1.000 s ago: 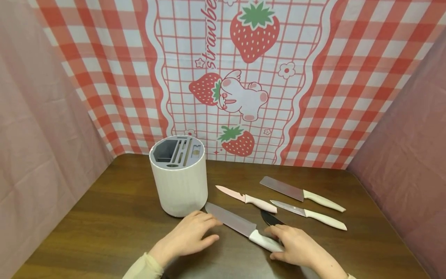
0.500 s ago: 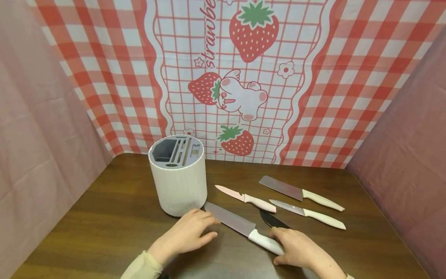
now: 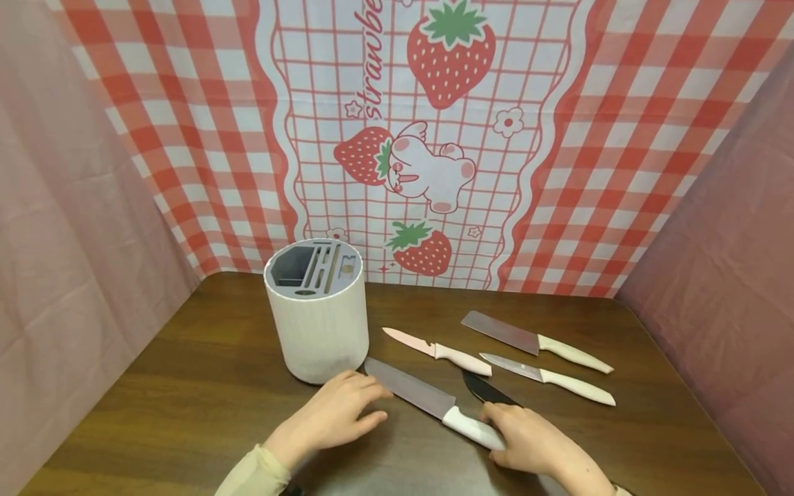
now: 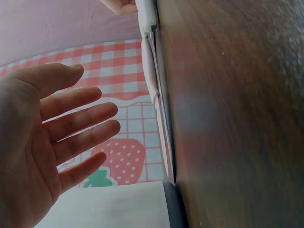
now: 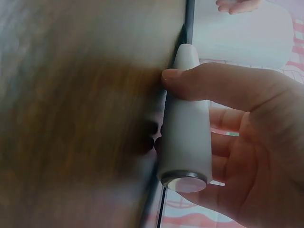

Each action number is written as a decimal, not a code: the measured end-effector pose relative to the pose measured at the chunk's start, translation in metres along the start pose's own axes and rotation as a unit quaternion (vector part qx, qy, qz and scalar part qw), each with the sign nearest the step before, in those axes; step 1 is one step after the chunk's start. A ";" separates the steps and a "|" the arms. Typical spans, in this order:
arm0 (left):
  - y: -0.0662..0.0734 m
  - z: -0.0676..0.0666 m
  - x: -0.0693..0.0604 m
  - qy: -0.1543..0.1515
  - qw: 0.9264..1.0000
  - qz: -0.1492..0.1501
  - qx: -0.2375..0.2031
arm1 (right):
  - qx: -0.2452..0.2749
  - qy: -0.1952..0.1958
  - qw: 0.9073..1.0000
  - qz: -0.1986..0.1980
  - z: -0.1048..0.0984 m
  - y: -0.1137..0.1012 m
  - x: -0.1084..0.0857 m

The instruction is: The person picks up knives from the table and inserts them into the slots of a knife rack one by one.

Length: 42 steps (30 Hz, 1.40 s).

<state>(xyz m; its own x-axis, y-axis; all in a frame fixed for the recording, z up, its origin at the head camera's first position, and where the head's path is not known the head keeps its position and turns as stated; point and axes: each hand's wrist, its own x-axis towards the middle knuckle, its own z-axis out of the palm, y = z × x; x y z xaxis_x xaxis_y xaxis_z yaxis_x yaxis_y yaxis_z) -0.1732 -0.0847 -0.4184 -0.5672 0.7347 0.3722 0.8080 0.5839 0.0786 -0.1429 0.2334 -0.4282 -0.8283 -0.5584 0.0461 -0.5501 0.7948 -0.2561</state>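
Observation:
My right hand (image 3: 527, 441) grips the white handle (image 5: 187, 137) of a large kitchen knife (image 3: 412, 386), thumb on one side and fingers round the other. The broad grey blade lies on the table, its tip beside the white knife block (image 3: 319, 337). A black-bladed knife (image 3: 484, 388) lies just beyond the right hand, which hides its handle. My left hand (image 3: 335, 413) hovers in front of the block near the blade, holding nothing; in the left wrist view its fingers (image 4: 85, 121) are spread and nearly straight.
Behind lie a pink knife (image 3: 437, 352), a small knife with a cream handle (image 3: 548, 379) and a cleaver (image 3: 536, 342). The block's grey top (image 3: 316, 270) has slots and a wide compartment. A checked strawberry cloth (image 3: 397, 138) hangs behind the wooden table (image 3: 167, 393).
My right hand has shifted slightly right along the knife's handle and its fingers have closed round it. The left hand and the knives stay nearly where they were.

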 end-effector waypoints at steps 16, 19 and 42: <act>0.002 -0.001 0.002 0.002 1.000 0.002 0.010 | 0.056 0.006 0.998 -0.001 -0.011 0.004 -0.001; 0.002 -0.002 0.002 0.002 1.000 0.002 0.010 | 0.062 0.014 0.998 0.000 -0.016 0.002 -0.003; 0.005 -0.004 0.004 0.000 1.000 0.008 -0.002 | 0.001 0.175 0.983 -0.055 -0.039 -0.018 -0.005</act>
<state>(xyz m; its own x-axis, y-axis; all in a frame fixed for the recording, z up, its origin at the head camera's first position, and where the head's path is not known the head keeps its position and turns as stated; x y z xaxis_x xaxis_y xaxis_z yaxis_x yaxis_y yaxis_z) -0.1707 -0.0806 -0.4129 -0.5541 0.7437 0.3739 0.8177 0.5705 0.0769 -0.1332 0.2309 -0.3862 -0.7491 -0.5251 0.4040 -0.6391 0.7334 -0.2318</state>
